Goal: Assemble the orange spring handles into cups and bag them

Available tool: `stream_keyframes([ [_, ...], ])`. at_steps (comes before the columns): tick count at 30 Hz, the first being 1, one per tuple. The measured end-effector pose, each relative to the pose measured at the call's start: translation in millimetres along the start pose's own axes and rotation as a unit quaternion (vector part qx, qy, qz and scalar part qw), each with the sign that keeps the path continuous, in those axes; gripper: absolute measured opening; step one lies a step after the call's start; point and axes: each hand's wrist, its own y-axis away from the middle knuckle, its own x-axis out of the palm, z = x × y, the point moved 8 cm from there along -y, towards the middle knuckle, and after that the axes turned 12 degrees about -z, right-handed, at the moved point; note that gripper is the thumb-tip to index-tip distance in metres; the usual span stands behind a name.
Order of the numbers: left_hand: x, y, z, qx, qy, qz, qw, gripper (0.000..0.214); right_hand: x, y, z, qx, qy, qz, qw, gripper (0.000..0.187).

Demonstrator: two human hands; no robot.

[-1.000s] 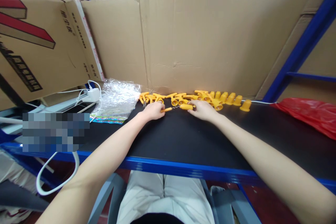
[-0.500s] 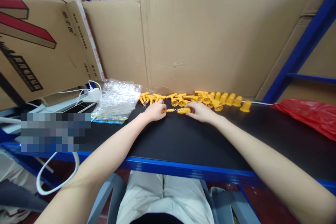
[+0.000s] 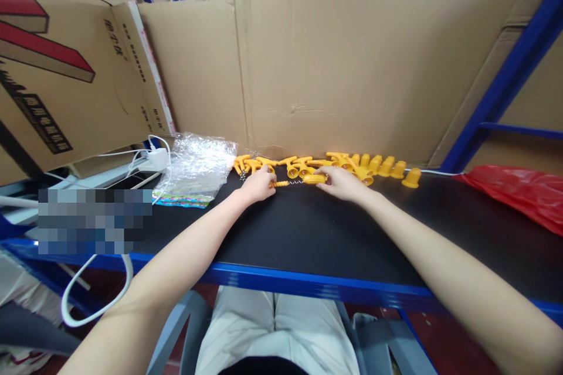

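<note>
My left hand (image 3: 257, 185) is closed on a small orange screw-shaped piece (image 3: 278, 184) lying on the black shelf top (image 3: 308, 228). My right hand (image 3: 342, 181) pinches a yellow oblong piece (image 3: 314, 178). A thin metal spring (image 3: 296, 181) stretches between the two pieces. Just behind both hands, a row of several yellow plastic parts (image 3: 352, 164) lies along the foot of the cardboard wall (image 3: 334, 58).
A crinkled clear plastic bag (image 3: 197, 167) lies left of my hands, with a white charger and cable (image 3: 153, 158) beyond it. A red plastic bag (image 3: 519, 190) sits at the right. Printed cartons (image 3: 57, 70) stand at the left. Blue rack posts (image 3: 505, 76) frame the shelf.
My right hand has drawn the yellow piece to the right and slightly back, away from the orange piece, so the spring between them now shows stretched. My left hand has stayed put.
</note>
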Motion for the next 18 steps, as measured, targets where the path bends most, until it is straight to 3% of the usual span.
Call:
stream_keyframes([
  [18,-2.1,1,-2,-0.003,0.010,-0.003,1.000,0.020,12,4,-6,0.000,0.027,0.062,0.998,0.030],
])
